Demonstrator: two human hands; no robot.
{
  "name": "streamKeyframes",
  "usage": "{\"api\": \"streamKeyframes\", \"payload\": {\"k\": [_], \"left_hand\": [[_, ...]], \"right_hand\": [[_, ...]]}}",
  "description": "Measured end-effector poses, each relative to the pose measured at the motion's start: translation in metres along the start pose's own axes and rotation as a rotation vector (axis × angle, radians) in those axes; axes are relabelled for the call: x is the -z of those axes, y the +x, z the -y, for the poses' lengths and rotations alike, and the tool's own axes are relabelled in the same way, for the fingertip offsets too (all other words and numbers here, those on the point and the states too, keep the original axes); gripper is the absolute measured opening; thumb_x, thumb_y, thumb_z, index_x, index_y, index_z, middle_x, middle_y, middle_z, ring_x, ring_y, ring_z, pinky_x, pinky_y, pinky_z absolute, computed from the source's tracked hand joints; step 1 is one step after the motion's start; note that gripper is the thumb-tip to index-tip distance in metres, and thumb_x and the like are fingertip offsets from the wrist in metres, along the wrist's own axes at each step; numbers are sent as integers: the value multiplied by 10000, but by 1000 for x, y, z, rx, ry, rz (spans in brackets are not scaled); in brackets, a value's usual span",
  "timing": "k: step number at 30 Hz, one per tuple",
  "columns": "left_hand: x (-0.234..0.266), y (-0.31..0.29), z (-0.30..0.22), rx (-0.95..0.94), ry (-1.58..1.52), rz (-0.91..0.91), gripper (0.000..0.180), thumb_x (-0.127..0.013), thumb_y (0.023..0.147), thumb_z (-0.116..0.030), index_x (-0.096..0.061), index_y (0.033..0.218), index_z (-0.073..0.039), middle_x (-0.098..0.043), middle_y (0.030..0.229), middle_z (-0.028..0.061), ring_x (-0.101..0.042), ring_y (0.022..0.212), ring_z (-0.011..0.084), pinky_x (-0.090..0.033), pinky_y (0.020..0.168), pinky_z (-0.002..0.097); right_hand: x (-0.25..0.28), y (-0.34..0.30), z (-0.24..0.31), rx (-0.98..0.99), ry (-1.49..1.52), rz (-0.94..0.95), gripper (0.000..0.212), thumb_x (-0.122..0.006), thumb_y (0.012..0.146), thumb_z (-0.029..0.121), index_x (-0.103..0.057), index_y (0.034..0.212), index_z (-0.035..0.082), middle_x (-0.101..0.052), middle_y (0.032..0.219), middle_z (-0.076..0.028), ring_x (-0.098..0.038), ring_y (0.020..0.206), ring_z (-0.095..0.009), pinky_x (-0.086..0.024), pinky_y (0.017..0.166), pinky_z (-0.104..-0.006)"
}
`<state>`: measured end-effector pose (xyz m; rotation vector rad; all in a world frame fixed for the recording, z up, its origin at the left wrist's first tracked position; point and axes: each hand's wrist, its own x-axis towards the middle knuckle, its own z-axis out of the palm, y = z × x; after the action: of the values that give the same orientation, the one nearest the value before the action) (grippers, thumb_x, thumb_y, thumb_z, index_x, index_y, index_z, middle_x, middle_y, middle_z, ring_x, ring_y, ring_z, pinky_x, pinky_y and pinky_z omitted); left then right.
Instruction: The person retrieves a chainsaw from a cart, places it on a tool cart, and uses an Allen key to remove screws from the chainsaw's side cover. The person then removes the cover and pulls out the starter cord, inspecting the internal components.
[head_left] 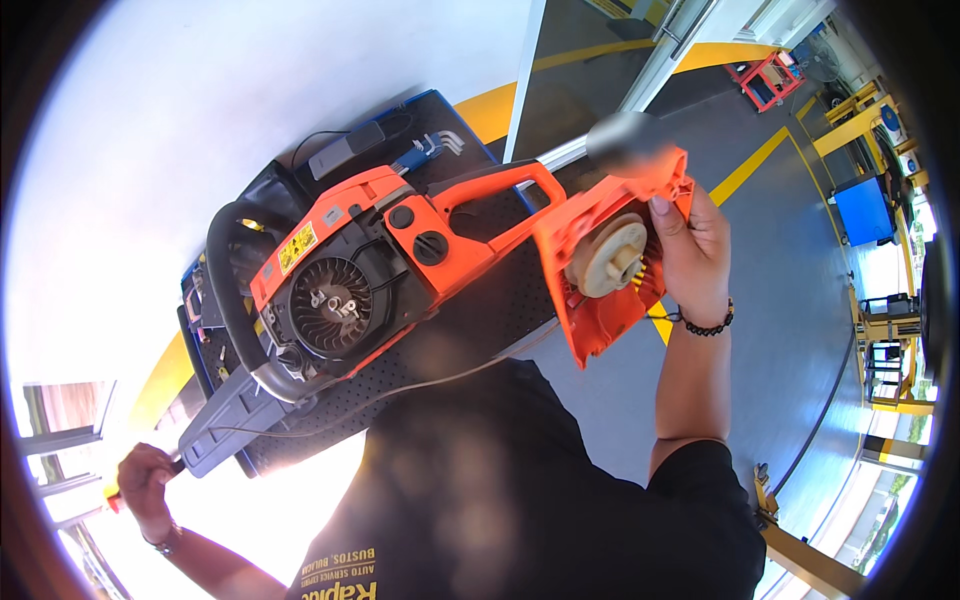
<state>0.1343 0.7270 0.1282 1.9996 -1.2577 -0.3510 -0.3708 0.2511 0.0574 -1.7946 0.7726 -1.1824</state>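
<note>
The right hand (690,250) held an orange starter cover (610,265) up in the air, to the right of the chainsaw (360,270); its fingers (662,215) were curled and pinching the cover's upper edge, the cream pulley (605,258) facing the camera; the chainsaw body lay on a black perforated surface (480,310), its flywheel fins (330,305) exposed and its black handle (225,300) arching to the left; the left hand (145,480) was low at the left, its fingers closed around a dark handle end (178,466); a thin cord (400,385) ran across the surface below the chainsaw; hex keys (425,150) lay behind it.
</note>
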Motion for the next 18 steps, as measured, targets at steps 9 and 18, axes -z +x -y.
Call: {"api": "streamKeyframes", "payload": {"k": [9, 18], "left_hand": [[-201, 37, -98, -513, 38, 561, 336, -902, 763, -214, -747, 985, -16, -742, 945, 127, -725, 741, 279, -571, 640, 358], [-276, 104, -168, -269, -1472, 685, 1255, -920, 635, -529, -286, 1592, -23, -442, 1551, 178, -475, 1417, 307, -378, 1193, 477]], "right_hand": [[-5, 71, 88, 665, -528, 407, 322, -721, 918, 84, -731, 1231, 9, -707, 976, -104, -680, 772, -217, -521, 689, -291], [-105, 79, 171, 1233, -598, 664, 342, -821, 764, 183, -760, 1100, 196, -554, 873, -13, -572, 601, -177, -471, 542, -332]]}}
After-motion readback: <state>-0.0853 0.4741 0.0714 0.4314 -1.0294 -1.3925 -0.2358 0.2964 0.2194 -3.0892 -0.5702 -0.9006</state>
